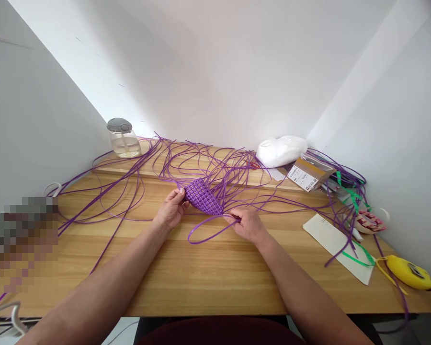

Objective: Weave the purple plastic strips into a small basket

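A small purple woven piece (203, 196) made of narrow strips is held just above the wooden table. My left hand (171, 209) pinches its left corner between thumb and fingers. Beside its right corner, my right hand (247, 224) has its fingers closed on a purple strip (197, 243), which bends into a loop in front of the weave. Many loose purple strips (181, 160) fan out from the far side of the piece. The fingertips of my right hand are partly hidden.
A lidded bottle (125, 141) stands at the back left. Back right are a white glossy object (282, 150) and a labelled box (309, 173). A paper sheet (339, 249), green strips (359, 254) and a yellow tape measure (409, 272) lie right. A raised ledge (147, 167) runs along the back.
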Demonstrator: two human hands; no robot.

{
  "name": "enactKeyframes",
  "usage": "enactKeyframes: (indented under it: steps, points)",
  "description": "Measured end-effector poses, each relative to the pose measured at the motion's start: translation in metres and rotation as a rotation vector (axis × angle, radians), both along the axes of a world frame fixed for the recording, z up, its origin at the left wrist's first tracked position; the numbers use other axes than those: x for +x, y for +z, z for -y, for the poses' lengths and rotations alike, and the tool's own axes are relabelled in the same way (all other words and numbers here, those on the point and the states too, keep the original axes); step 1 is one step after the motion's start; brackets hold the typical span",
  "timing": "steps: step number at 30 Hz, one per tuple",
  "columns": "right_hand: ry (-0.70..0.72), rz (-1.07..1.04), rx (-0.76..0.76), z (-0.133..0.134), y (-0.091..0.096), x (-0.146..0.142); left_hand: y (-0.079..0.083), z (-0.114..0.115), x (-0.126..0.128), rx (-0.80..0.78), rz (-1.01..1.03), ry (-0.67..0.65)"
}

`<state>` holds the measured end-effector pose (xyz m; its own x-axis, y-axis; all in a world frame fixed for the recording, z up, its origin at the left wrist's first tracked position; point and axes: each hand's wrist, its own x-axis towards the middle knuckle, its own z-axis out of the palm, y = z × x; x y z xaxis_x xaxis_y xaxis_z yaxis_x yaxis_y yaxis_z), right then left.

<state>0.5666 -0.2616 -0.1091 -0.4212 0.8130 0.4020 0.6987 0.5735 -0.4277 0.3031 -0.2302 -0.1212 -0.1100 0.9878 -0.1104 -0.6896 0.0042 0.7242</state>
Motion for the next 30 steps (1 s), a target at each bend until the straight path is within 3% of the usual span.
enactKeyframes:
  steps: [8, 15, 24, 30]
  points:
    - [-0.144, 0.109, -0.015, -0.002, 0.000, 0.006, -0.002, -0.001, 0.000, 0.003, 0.026, -0.010]
    - [-0.153, 0.170, -0.043, -0.006, 0.004, 0.015, -0.001, -0.004, 0.000, -0.037, 0.108, 0.026]
    - [-0.294, 0.255, -0.135, -0.014, 0.000, 0.025, 0.000, -0.006, 0.000, -0.053, 0.137, 0.045]
    - [-0.260, 0.249, -0.145, -0.014, -0.002, 0.022, 0.000, -0.004, 0.001, -0.037, 0.125, 0.022]
